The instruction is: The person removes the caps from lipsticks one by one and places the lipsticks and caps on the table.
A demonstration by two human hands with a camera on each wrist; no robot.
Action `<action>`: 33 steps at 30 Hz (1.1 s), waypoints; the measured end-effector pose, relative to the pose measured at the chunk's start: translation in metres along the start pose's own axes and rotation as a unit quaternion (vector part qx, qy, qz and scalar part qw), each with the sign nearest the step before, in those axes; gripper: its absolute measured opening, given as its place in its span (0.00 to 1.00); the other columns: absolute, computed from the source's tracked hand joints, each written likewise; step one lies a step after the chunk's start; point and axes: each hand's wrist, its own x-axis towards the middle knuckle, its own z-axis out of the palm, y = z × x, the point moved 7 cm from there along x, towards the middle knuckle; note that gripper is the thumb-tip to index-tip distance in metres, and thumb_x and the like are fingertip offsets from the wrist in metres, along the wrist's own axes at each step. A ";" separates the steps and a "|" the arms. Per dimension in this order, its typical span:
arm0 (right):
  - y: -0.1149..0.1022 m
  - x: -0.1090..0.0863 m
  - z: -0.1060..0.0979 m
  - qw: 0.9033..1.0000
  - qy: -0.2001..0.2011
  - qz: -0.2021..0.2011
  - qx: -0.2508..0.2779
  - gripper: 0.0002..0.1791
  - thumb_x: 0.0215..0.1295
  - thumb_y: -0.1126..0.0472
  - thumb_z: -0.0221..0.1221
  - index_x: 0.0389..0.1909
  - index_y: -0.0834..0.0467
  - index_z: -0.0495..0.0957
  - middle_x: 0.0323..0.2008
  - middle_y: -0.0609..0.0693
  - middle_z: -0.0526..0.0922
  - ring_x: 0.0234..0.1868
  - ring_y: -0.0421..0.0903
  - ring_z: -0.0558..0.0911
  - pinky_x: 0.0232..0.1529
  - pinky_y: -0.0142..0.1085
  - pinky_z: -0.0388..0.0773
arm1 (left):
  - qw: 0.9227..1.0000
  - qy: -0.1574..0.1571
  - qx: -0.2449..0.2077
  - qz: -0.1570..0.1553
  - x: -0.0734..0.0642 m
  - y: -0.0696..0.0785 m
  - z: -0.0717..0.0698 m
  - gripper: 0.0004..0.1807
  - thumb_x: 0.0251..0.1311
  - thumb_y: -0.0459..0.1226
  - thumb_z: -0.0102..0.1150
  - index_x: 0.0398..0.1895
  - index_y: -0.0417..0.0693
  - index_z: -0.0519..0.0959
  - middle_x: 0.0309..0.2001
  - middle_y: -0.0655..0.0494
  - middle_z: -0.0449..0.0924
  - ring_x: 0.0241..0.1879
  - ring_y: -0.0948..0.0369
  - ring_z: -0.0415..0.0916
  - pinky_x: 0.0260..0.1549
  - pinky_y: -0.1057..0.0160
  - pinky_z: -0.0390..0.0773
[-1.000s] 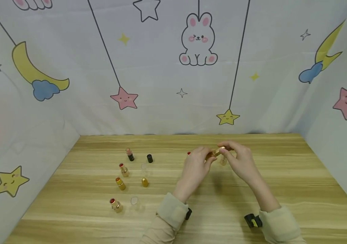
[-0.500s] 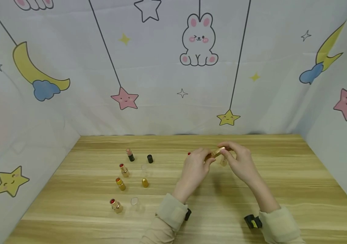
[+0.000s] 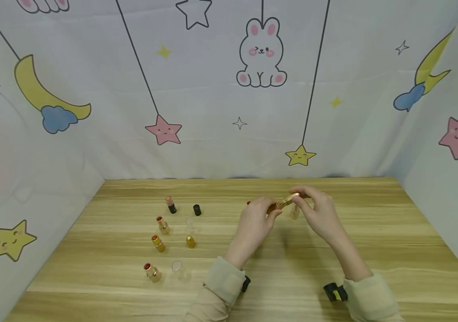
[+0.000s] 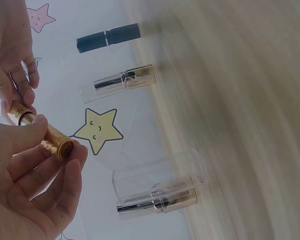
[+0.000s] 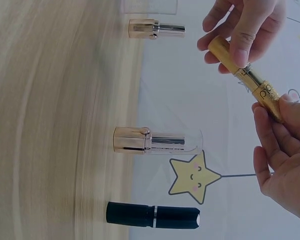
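Note:
Both hands hold a gold lipstick (image 3: 287,201) between them, raised above the table. My left hand (image 3: 253,223) grips its base (image 5: 223,52). My right hand (image 3: 319,214) pinches the textured gold cap (image 5: 268,96), which bears dark lettering. A silver inner tube (image 5: 248,76) shows between base and cap, so the cap sits only partway over it. In the right wrist view a clear-capped lipstick (image 5: 132,140) and a black lipstick (image 5: 129,214) stand upright near the hands. An uncapped gold lipstick (image 5: 142,29) stands close to its clear cap (image 5: 152,6); the left hand mostly hides it in the head view.
Leftward on the wooden table (image 3: 220,286) stand a pink lipstick (image 3: 170,205), red lipsticks (image 3: 162,225) and an orange-red one (image 3: 158,243). Beside them are a black cap (image 3: 197,209), a gold cap (image 3: 190,242) and clear caps (image 3: 177,267). A patterned curtain (image 3: 212,156) hangs behind.
My left hand has drawn slightly left, away from the right. A longer stretch of the gold lipstick shows between the hands. The lipsticks on the table stay put.

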 end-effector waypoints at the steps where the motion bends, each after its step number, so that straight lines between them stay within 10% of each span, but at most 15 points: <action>1: 0.000 0.000 0.000 1.000 -0.001 0.002 0.001 0.11 0.65 0.65 0.59 0.46 0.63 0.80 0.39 0.56 0.85 0.43 0.53 0.82 0.49 0.51 0.74 | 1.000 -0.001 -0.001 -0.002 0.000 -0.001 0.000 0.10 0.59 0.41 0.63 0.40 0.46 0.83 0.38 0.56 0.85 0.37 0.63 0.82 0.36 0.68 0.79; 17: 0.002 -0.001 -0.010 1.000 0.016 0.007 0.006 0.11 0.65 0.64 0.59 0.47 0.62 0.80 0.38 0.55 0.85 0.42 0.47 0.81 0.50 0.51 0.73 | 0.999 -0.019 -0.018 -0.030 -0.002 -0.010 0.008 0.06 0.57 0.38 0.66 0.36 0.47 0.82 0.35 0.56 0.84 0.35 0.62 0.81 0.33 0.70 0.77; 25: 0.006 -0.005 -0.010 0.999 0.014 -0.005 -0.030 0.10 0.65 0.63 0.59 0.46 0.60 0.81 0.37 0.51 0.86 0.40 0.41 0.80 0.43 0.29 0.73 | 0.998 -0.024 -0.028 -0.042 -0.003 -0.016 0.014 0.06 0.57 0.38 0.66 0.33 0.46 0.81 0.31 0.55 0.80 0.28 0.65 0.73 0.26 0.74 0.71; 33: 0.014 -0.009 0.000 0.996 -0.038 -0.007 -0.077 0.11 0.65 0.60 0.60 0.45 0.60 0.81 0.37 0.50 0.86 0.39 0.46 0.82 0.40 0.42 0.77 | 0.998 -0.023 -0.022 -0.063 0.000 -0.021 0.020 0.05 0.56 0.39 0.66 0.32 0.48 0.81 0.31 0.56 0.81 0.28 0.65 0.74 0.26 0.73 0.71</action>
